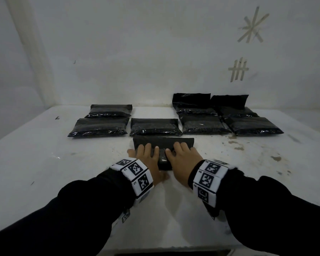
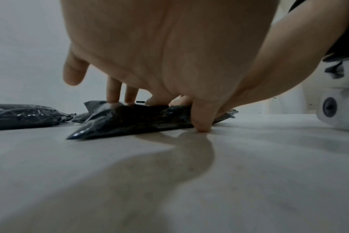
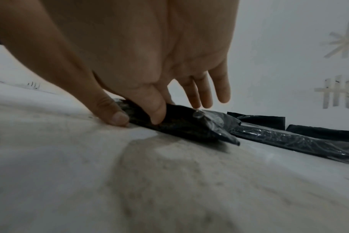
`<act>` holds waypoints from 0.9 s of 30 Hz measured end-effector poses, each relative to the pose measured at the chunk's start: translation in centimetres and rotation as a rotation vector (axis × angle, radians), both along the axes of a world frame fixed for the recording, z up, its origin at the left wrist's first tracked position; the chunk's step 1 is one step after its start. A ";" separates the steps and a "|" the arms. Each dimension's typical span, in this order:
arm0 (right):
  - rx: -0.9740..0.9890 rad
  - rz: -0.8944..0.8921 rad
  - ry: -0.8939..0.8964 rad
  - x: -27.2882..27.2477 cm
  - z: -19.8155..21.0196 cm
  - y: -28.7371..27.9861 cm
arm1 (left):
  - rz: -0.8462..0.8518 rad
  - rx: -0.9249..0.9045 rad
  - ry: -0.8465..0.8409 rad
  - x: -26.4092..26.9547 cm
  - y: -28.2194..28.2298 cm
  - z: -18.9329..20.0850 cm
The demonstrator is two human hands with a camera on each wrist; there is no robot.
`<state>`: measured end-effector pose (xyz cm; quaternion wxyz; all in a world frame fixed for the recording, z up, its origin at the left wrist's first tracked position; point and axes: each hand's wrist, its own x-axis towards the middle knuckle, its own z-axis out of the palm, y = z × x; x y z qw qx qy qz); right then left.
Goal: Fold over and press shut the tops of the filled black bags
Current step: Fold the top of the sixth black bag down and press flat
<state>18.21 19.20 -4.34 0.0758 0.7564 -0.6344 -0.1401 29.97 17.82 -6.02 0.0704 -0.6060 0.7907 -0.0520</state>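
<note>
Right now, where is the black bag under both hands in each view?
Head: bag, centre, nearest of the bags.
Left wrist: bag, middle, slightly left.
Right wrist: bag, middle, slanting down to the right.
Shared: white table in all three; tape marks on wall in head and right wrist only.

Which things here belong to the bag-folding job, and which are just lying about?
Job: front bag, left hand, right hand, two back bags with tops up, five flat bags.
Lying about: tape marks on wall, stains on table.
</note>
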 end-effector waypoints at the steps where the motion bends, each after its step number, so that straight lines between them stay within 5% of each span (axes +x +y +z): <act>1: 0.000 -0.013 -0.031 0.1 0.0 0.0 | -0.001 -0.019 0.019 0.0 0.1 0.0; 7: 0.085 -0.041 -0.265 -1.1 0.2 -0.4 | 0.032 0.180 0.138 -0.1 0.3 0.6; 15: 0.244 -0.113 -0.274 -1.6 0.2 -0.1 | 0.038 0.254 0.078 0.4 0.2 0.6; 19: 0.282 -0.128 -0.349 -1.9 -0.1 -0.1 | 0.040 0.344 0.191 1.1 -0.1 1.6; 27: 0.228 -0.128 -0.126 -2.0 0.1 0.2 | 0.028 0.297 0.041 1.9 -0.1 1.5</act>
